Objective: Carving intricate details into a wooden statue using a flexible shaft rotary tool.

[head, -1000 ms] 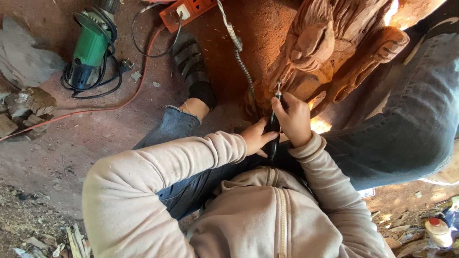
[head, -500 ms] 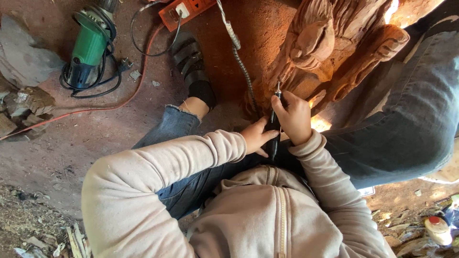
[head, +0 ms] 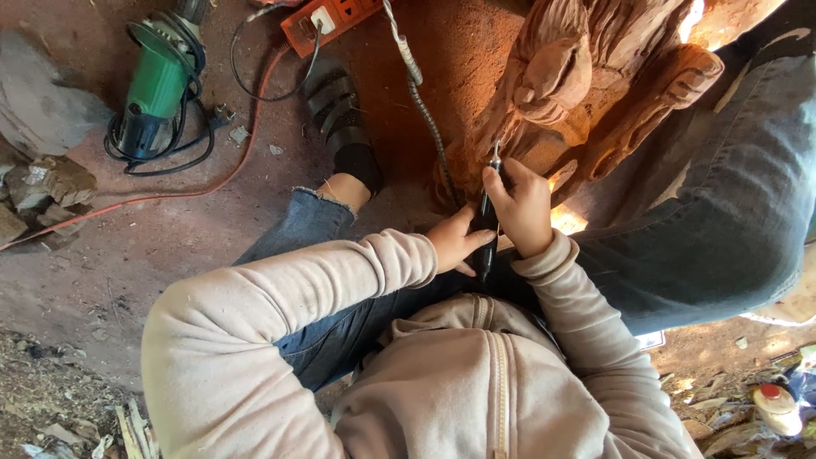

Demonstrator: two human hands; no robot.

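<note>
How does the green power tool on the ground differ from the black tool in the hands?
The green grinder is bulky and lies untouched on the dirt; the black handpiece is slim, held by right hand and left hand against the wood carving. Both have cords.

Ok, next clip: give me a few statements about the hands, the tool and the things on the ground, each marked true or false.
1. The right hand grips a slim black rotary handpiece whose tip meets the wooden carving. True.
2. The left hand rests flat on the ground, away from the tool. False: it touches the handpiece beside the right hand.
3. A green angle grinder lies on the dirt floor with its cord coiled about it. True.
4. The orange power strip sits on the person's lap. False: it lies on the ground at the top of the view.
5. The carving is painted blue. False: it is bare reddish-brown wood.
</note>
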